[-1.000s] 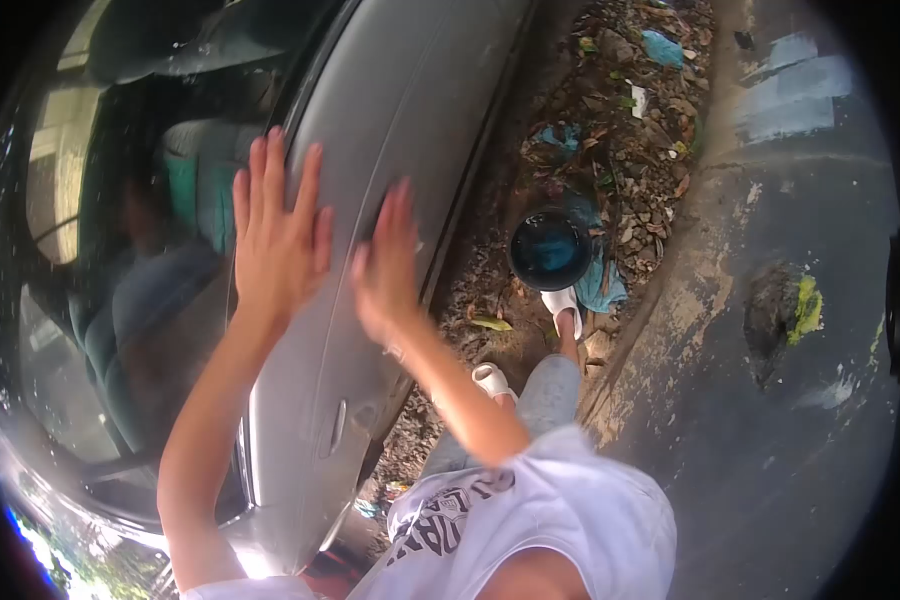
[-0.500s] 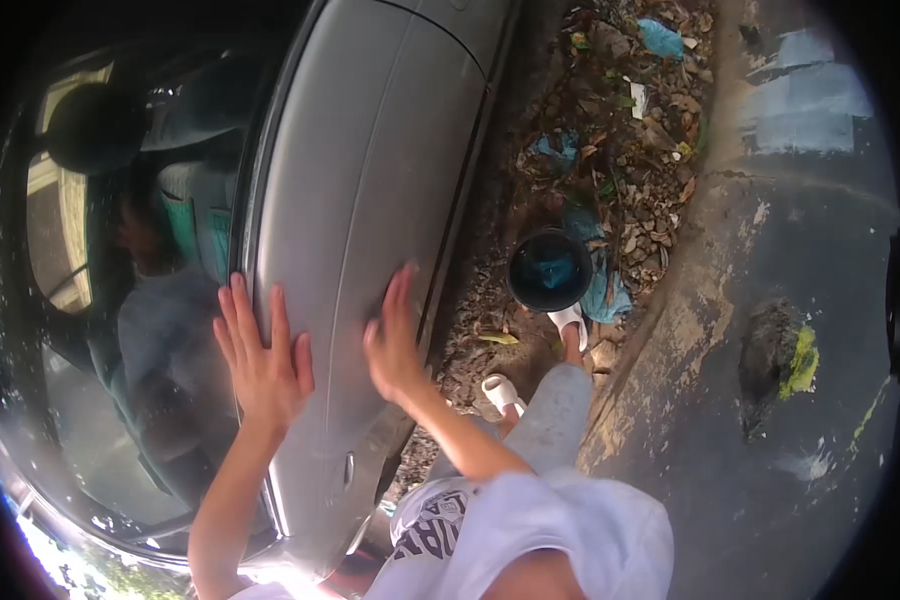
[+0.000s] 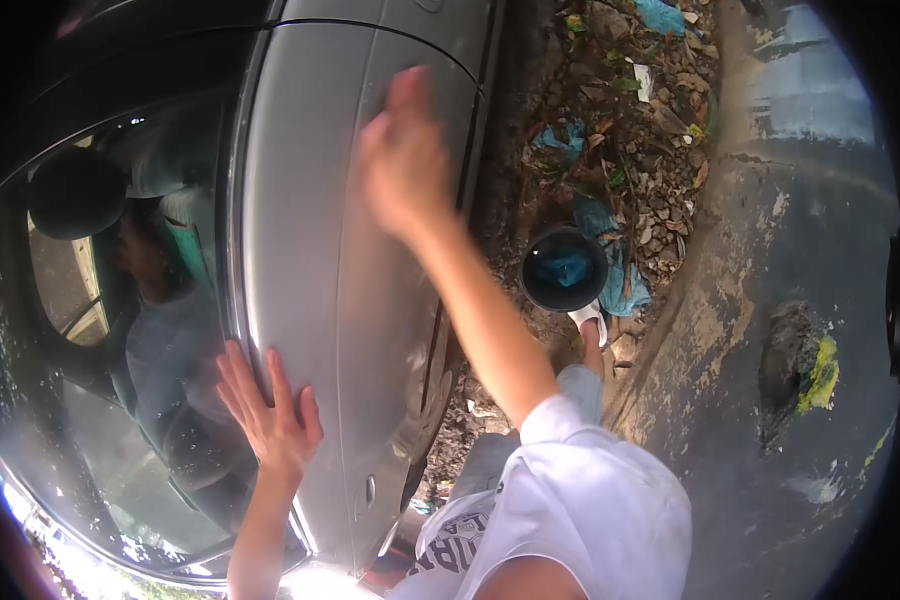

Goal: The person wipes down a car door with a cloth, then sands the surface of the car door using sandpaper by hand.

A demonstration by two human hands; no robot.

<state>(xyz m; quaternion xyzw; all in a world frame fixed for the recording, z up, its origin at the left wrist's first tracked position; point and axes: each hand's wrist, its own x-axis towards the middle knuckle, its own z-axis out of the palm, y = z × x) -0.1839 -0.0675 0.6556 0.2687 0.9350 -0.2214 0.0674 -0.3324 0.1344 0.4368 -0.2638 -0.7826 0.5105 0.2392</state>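
Observation:
My left hand (image 3: 270, 415) rests with spread fingers on the grey car door (image 3: 305, 200), its fingertips at the lower edge of the side window (image 3: 185, 330). Higher up on the same door panel is my right hand (image 3: 405, 165), smeared by motion. Its fingers point toward the door's far seam, and whether anything lies under the palm is hidden. Beside the car, near my foot, stands a dark bucket (image 3: 564, 268) with something blue inside.
Leaves, stones and blue plastic scraps (image 3: 625, 285) litter the ground strip between the car and a worn grey concrete surface (image 3: 710, 400). A door handle (image 3: 370, 490) is near my body. My white slipper (image 3: 590, 318) shows beside the bucket.
My right hand has slid up the door panel, away from my body, and the arm is stretched further. My left hand stays spread on the door. The view has shifted slightly.

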